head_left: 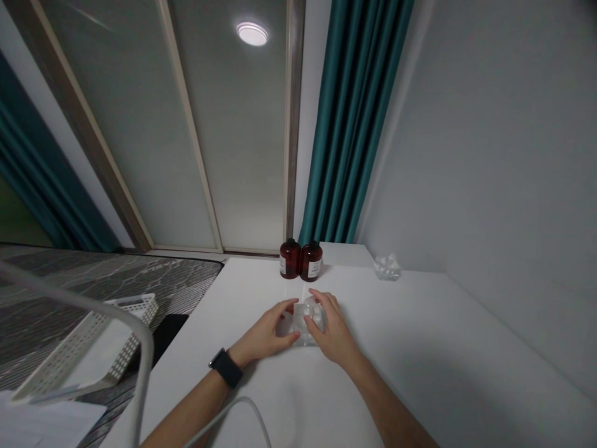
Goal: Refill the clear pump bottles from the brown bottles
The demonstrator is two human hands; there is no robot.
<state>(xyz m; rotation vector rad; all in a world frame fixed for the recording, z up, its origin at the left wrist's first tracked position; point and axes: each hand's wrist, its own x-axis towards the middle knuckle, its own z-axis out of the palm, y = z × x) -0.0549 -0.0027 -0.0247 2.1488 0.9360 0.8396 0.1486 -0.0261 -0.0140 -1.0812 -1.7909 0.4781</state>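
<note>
A small see-through plastic packet [301, 318] with something whitish in it lies on the white table, between my two hands; its exact contents are too blurred to name. My left hand [270, 331], with a dark watch on the wrist, curves round the packet's left side, thumb and forefinger at its edge. From the right, my right hand [332, 328] has its bent fingers and thumb on the packet. Just beyond my hands stand two dark red-brown bottles with white labels, a left bottle [290, 261] and a right bottle [311, 262], side by side and upright.
A clear container or bag of whitish pieces [387, 267] sits at the back right by the wall. Down on the left is a white perforated basket [56, 361]. A pale cable [144, 348] arcs across the left foreground. Behind the table hangs a teal curtain [357, 124].
</note>
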